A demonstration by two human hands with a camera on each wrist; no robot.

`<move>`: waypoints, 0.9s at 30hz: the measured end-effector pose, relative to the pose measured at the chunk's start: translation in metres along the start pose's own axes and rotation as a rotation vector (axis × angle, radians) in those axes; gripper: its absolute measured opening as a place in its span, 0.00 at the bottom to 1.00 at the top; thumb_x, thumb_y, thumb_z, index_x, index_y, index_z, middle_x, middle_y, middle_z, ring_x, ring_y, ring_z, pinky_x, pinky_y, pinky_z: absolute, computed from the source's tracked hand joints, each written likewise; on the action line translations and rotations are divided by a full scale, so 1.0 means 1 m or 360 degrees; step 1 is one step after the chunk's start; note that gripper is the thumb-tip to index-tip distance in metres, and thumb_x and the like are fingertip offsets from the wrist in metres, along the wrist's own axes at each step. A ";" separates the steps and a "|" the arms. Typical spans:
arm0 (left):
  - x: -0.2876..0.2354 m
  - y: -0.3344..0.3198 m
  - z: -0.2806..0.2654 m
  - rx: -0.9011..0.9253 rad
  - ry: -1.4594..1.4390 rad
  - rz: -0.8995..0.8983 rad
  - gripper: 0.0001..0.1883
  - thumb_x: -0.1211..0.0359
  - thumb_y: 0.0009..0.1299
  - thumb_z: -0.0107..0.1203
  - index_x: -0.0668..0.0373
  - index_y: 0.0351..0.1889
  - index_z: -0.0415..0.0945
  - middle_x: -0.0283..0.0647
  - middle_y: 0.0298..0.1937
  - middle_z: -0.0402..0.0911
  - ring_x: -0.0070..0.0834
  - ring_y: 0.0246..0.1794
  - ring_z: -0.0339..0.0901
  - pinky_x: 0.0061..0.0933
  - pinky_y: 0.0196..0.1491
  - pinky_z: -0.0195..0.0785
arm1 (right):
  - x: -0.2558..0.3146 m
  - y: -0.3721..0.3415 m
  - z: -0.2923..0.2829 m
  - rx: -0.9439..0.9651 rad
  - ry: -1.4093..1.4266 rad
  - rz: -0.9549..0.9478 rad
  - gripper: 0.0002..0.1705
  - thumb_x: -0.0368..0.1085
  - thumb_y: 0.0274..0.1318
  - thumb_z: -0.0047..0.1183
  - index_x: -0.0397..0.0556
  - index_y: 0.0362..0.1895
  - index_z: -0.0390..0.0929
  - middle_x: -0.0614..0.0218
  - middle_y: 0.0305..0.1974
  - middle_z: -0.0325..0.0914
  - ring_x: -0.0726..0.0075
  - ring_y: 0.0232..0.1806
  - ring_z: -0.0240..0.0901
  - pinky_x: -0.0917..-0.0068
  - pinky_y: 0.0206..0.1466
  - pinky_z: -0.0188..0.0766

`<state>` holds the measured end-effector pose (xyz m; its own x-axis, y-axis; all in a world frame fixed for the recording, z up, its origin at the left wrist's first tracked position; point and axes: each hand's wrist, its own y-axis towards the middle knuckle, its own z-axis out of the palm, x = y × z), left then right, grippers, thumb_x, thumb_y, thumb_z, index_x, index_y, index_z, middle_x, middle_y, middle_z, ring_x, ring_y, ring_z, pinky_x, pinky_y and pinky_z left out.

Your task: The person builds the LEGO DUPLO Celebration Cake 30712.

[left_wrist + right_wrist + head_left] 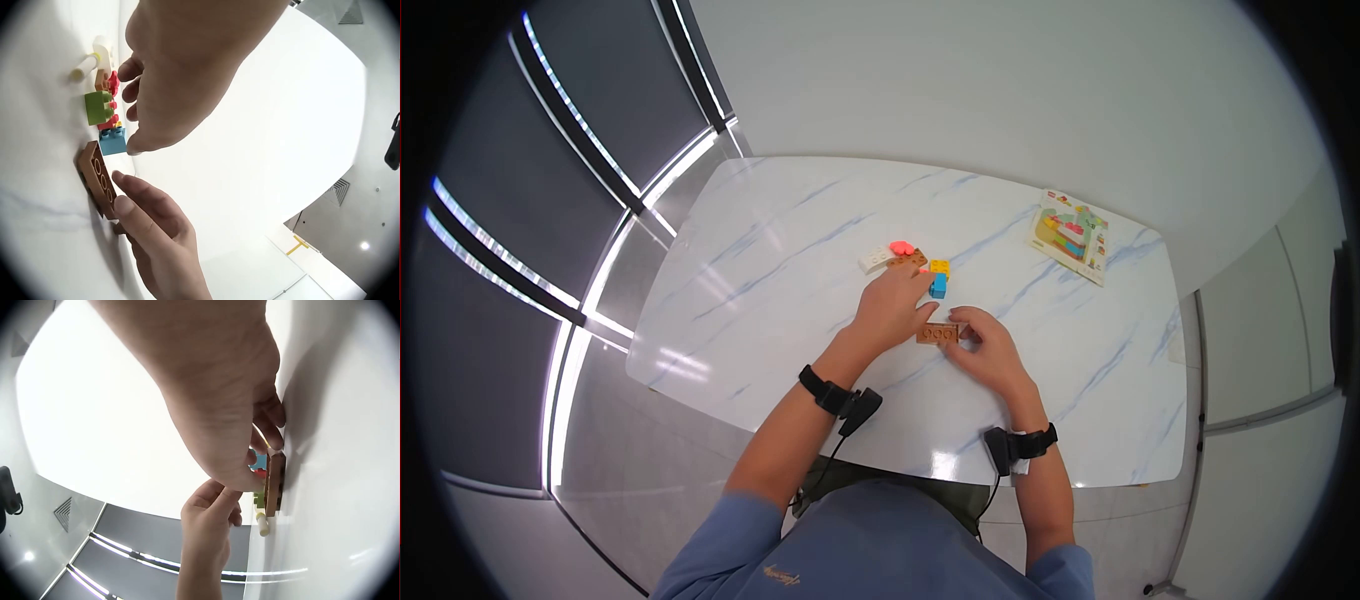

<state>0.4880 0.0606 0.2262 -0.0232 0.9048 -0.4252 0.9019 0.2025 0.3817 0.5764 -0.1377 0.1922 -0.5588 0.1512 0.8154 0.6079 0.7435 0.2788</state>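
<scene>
A brown toy brick (936, 334) stands tipped on its side, hollow underside with round tubes showing. My right hand (992, 352) pinches its right end, thumb on the near side in the left wrist view (124, 206) and fingers behind. Just beyond, my left hand (888, 308) hovers over a group of bricks, fingers bent loosely down and nothing seen in them. Its thumb is close to a blue brick (939, 287). A green brick (97, 108) sits beneath those fingers, hidden by the hand in the head view.
Around the group lie a yellow brick (941, 267), a white brick (873, 260), a pinkish-red piece (901, 247) and another brown brick (918, 257). A pale rounded piece (84, 67) sticks out. A picture booklet (1068, 240) lies at the back right of the marbled table (800, 220).
</scene>
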 end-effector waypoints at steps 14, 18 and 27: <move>-0.011 0.006 -0.007 0.0237 -0.0956 -0.0277 0.21 0.70 0.66 0.68 0.58 0.57 0.79 0.37 0.51 0.81 0.32 0.54 0.79 0.36 0.57 0.74 | -0.001 -0.001 -0.003 -0.0226 0.0281 0.0138 0.22 0.37 0.56 0.69 0.47 0.55 0.81 0.66 0.49 0.84 0.73 0.36 0.76 0.74 0.40 0.74; -0.016 -0.006 0.002 0.0132 -0.1085 -0.0142 0.21 0.75 0.65 0.67 0.61 0.57 0.79 0.38 0.55 0.79 0.28 0.57 0.78 0.31 0.55 0.77 | 0.006 -0.001 -0.007 -0.0292 0.0454 0.0063 0.26 0.33 0.57 0.68 0.47 0.60 0.80 0.67 0.54 0.83 0.76 0.38 0.77 0.77 0.41 0.75; -0.028 -0.024 0.020 -0.0091 -0.1032 0.0018 0.25 0.80 0.63 0.65 0.59 0.60 0.79 0.40 0.57 0.78 0.30 0.51 0.80 0.27 0.51 0.79 | -0.012 -0.003 0.000 -0.0103 0.0840 0.0281 0.23 0.33 0.69 0.61 0.41 0.64 0.76 0.63 0.49 0.84 0.76 0.40 0.79 0.77 0.42 0.76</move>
<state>0.4756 0.0231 0.2127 0.2673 0.5007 -0.8233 0.8757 0.2303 0.4244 0.5819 -0.1418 0.1816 -0.0974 -0.0889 0.9913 0.7094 0.6923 0.1318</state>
